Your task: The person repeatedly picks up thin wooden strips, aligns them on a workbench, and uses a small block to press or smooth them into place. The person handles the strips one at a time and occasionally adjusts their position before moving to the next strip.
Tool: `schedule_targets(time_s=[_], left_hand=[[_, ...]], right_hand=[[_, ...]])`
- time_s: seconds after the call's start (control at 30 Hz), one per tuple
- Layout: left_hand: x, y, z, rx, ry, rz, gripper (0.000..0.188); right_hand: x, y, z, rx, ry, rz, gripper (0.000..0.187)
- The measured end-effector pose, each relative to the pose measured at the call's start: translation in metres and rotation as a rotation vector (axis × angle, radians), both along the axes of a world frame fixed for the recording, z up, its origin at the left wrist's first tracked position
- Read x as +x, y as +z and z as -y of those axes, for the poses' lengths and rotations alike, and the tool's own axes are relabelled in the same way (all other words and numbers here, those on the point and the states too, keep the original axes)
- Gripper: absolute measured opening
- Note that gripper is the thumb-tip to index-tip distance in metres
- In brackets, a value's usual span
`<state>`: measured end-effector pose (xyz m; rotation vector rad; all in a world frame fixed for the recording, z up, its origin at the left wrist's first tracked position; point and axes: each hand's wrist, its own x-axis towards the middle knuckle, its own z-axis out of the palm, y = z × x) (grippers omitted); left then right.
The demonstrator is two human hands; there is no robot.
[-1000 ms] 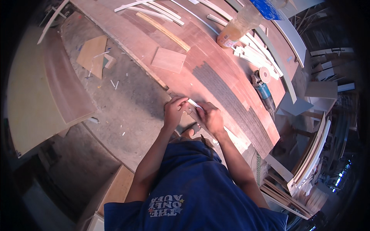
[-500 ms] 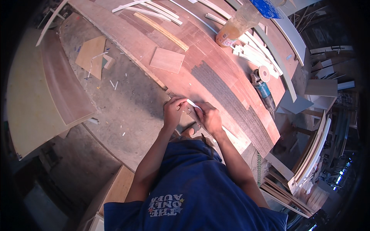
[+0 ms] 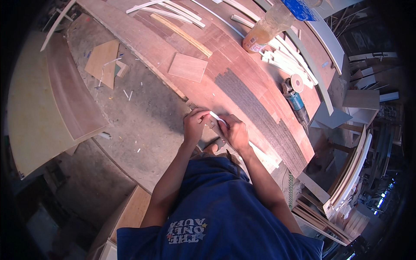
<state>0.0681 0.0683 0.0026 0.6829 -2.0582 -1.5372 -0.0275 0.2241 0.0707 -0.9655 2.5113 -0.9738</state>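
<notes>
In front of my body, at the edge of the wooden work surface, both hands are on a thin white strip (image 3: 214, 115). The fingertips of my left hand (image 3: 196, 125) pinch its far end. My right hand (image 3: 236, 133) is closed round it a little further along, with the thumb on top. The fingers hide part of the strip. A pale length (image 3: 265, 157) shows beyond my right wrist; whether it belongs to the same strip I cannot tell. A square wooden board (image 3: 188, 67) lies beyond my hands, and a dark grey ribbed panel (image 3: 255, 108) lies to their right.
An angle grinder (image 3: 294, 102) lies on the right of the surface, near a pile of white strips (image 3: 288, 65). A bottle (image 3: 260, 37) with brownish contents stands at the far right. A large curved-looking panel (image 3: 39, 104) is on the left, above a concrete floor (image 3: 138, 112) littered with offcuts.
</notes>
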Motion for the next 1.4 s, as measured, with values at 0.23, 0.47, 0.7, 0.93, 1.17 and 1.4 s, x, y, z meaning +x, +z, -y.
schedule_targets(time_s=[0.23, 0.47, 0.7, 0.93, 1.17, 1.4], left_hand=[[0.0011, -0.0004, 0.0008, 0.056, -0.016, 0.036, 0.016], [0.0009, -0.0027, 0.0004, 0.026, -0.018, 0.014, 0.015], [0.0017, -0.0074, 0.0034, -0.045, -0.042, -0.029, 0.015], [0.0019, -0.0079, 0.0062, -0.036, -0.063, -0.050, 0.013], [0.0017, -0.0060, 0.0073, -0.061, -0.065, -0.064, 0.010], [0.0000, -0.0041, 0.0074, -0.068, -0.055, -0.074, 0.010]], right_hand=[[-0.0001, -0.0033, -0.0007, -0.009, 0.006, -0.014, 0.018], [0.0007, -0.0024, -0.0009, 0.010, 0.002, -0.026, 0.018], [0.0021, -0.0040, -0.0003, 0.018, 0.003, -0.056, 0.017], [0.0030, -0.0038, 0.0002, 0.010, -0.006, -0.024, 0.017], [0.0022, -0.0056, 0.0009, -0.017, 0.011, -0.042, 0.017], [0.0037, -0.0060, 0.0016, 0.013, 0.008, -0.050, 0.017]])
